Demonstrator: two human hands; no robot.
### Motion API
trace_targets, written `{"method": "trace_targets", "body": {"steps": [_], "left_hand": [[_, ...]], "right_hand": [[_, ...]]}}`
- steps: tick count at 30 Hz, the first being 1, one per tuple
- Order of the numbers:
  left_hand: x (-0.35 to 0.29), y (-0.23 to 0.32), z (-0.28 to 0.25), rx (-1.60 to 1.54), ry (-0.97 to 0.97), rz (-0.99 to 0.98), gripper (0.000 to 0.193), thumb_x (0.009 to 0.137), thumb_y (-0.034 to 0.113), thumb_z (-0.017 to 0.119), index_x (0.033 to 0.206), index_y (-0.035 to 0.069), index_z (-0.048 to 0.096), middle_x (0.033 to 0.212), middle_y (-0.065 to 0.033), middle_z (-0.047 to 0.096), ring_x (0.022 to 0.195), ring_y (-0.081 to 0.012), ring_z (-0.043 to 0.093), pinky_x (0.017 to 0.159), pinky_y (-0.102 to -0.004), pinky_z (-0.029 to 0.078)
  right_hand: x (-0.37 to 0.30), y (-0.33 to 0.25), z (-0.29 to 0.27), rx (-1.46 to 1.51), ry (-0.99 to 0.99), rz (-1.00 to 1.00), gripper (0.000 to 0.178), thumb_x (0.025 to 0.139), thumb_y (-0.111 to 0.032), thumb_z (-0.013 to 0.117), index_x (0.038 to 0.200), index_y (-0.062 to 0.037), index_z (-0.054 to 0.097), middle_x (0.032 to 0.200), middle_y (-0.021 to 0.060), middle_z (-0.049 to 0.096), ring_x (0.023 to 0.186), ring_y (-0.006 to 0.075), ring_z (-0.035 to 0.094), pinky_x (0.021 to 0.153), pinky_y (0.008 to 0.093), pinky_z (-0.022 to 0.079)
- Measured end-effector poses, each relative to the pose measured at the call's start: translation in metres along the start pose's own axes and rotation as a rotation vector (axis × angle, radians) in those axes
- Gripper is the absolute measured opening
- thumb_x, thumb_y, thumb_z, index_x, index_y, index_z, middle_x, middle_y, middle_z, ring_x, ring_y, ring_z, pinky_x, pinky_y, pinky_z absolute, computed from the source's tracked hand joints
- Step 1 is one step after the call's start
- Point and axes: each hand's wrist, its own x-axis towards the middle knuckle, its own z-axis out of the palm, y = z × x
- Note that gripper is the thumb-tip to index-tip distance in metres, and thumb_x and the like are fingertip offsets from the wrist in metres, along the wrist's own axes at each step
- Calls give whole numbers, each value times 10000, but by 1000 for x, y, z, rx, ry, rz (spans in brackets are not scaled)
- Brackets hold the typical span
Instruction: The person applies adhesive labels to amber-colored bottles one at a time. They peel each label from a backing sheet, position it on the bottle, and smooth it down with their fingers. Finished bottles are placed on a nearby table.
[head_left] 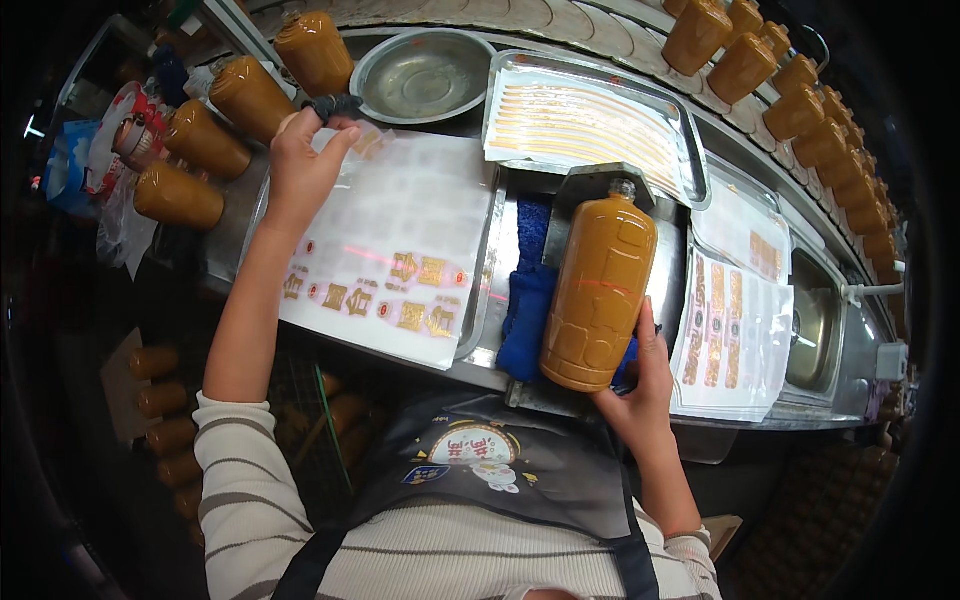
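A glossy brown bottle (603,285) with raised panels lies tilted on a dark metal stand, its neck pointing away from me. My right hand (642,392) grips its base from the right, with the thumb along the side. At the far left corner of a white decal sheet (400,205), my left hand (308,160) is closed in a pinch, with black coverings on some fingers. A small gold and pink decal (374,143) shows at its fingertips; how firmly it is held is partly hidden. Several gold decals (352,300) remain along the sheet's near edge.
Blue cloth (528,315) lies beside the stand. Behind are a steel bowl (425,78) and a tray (697,170) with striped strips. Decal sheets (755,345) and a sink (815,330) are at right. Brown bottles (205,140) stand at left; others (745,65) line the curved conveyor (600,35).
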Motion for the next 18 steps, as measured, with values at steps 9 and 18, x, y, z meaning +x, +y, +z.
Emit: {"method": "trace_targets", "body": {"steps": [9,18], "left_hand": [[106,-42,87,-14,-112,-322,267,793,116,764,1041,31,715,834,-69,731,770,-151,673,727,-297,518],[98,-36,95,-10,-94,-154,213,776,175,749,853,1,653,702,-131,669,641,-262,643,647,-368,504]], "right_hand": [[0,-5,0,8,-11,23,1034,687,-128,833,1566,-52,293,1106,183,583,888,328,620,735,390,521],[-8,-12,-10,22,-34,68,986,680,-107,795,1557,-82,346,1030,164,552,787,322,568,642,373,487]]}}
